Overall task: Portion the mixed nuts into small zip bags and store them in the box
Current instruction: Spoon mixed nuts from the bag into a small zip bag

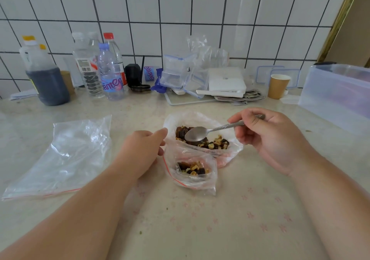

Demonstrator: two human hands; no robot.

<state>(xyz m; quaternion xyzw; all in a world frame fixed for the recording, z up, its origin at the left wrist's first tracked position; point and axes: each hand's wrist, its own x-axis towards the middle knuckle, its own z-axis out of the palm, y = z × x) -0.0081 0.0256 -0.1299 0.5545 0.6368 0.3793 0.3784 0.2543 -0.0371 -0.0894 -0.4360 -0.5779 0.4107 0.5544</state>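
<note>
We see a pale counter (pixel 200 229) below a white tiled wall (pixel 180 9). We take the open bag of mixed nuts (pixel 226 155) in the middle of the counter as our landmark. Far to its right stands a big translucent box (pixel 336 97). To its left lies a large empty plastic bag (pixel 66 155), flat on the counter. Behind it, near the wall, are stacked clear containers (pixel 176 71), and further left some bottles (pixel 109 73); a paper cup (pixel 278 85) stands behind it to the right. Just in front of it, touching it, sits a small zip bag (pixel 192 169) with some nuts inside. Our left hand (pixel 144 149) pinches the left edge of the small zip bag. Our right hand (pixel 268 137) grasps the handle of a metal spoon (pixel 202 132), and the spoon bowl is over the nuts in the landmark bag.
</note>
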